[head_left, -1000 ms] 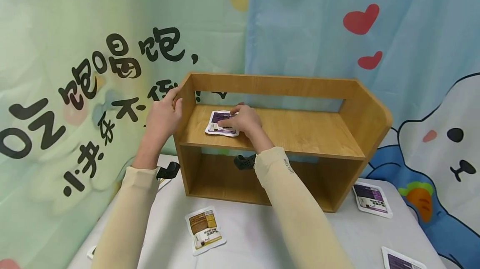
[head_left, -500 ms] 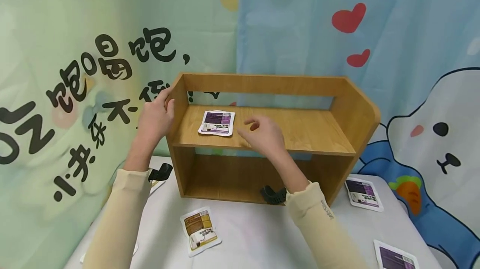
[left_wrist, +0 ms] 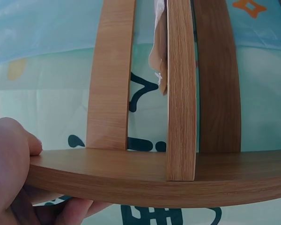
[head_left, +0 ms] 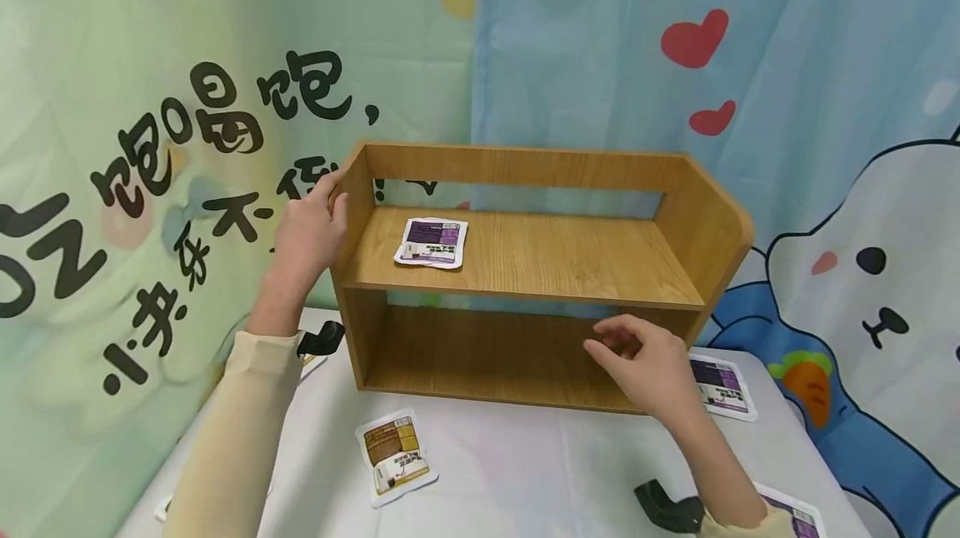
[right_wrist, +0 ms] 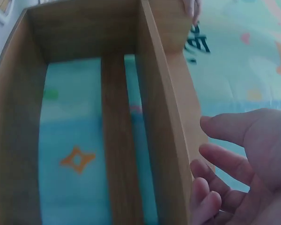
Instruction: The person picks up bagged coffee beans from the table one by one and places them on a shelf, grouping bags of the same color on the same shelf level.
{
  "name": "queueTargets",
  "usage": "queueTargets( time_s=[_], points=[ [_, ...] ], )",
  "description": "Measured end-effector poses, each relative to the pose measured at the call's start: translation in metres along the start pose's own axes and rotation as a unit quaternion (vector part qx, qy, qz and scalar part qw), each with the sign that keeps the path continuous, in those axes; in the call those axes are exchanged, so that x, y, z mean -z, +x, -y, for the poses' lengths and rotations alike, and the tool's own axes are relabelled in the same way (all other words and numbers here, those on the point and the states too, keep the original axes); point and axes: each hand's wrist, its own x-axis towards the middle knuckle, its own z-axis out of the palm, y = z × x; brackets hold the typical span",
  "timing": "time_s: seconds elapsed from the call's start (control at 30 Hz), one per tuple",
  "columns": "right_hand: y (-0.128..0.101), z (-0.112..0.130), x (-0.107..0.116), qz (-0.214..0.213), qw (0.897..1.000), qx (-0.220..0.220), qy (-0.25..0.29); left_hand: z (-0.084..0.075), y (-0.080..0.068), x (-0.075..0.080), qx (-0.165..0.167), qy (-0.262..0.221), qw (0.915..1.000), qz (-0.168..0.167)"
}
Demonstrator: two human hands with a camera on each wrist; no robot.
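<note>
A two-tier wooden shelf (head_left: 555, 259) stands on the white table. My left hand (head_left: 307, 230) grips the top of its left side panel; in the left wrist view the thumb (left_wrist: 33, 143) lies on one face of the board and the fingers bend under the other. A white pouch with a purple label (head_left: 432, 242) lies flat on the upper tier, toward the left. My right hand (head_left: 652, 367), holding nothing, hovers before the lower tier's right end with fingers loosely bent. In the right wrist view its fingers (right_wrist: 225, 161) appear beside the shelf board.
A brown-labelled pouch (head_left: 396, 456) lies on the tablecloth (head_left: 502, 471) in front of the shelf. Purple-labelled pouches lie at the right, one (head_left: 726, 388) beside the shelf and one (head_left: 801, 515) partly behind my right wrist. Another pouch (head_left: 311, 365) shows past my left wrist.
My right hand has let go of the purple-labelled pouch on the upper tier and moved right and down, toward the table. The left hand still grips the side panel.
</note>
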Motion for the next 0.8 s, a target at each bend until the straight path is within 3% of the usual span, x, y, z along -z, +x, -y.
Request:
queueTargets(
  time_s=[0.2, 0.43, 0.63, 0.8],
  points=[
    [-0.036, -0.048, 0.028, 0.026, 0.996, -0.074, -0.040, -0.002, -0.003, -0.001, 0.009, 0.006, 0.9999, -0.003],
    [-0.065, -0.097, 0.062, 0.047, 0.981, -0.163, -0.089, -0.005, 0.000, 0.000, 0.007, 0.000, 0.9999, -0.010],
    [-0.082, -0.137, 0.075, 0.084, 0.961, -0.244, -0.098, -0.005, 0.000, -0.001, 0.014, 0.006, 0.9998, -0.015],
    [-0.096, -0.172, 0.078, 0.085, 0.944, -0.303, -0.102, -0.004, 0.000, -0.003, 0.014, 0.004, 0.9997, -0.018]
  ],
)
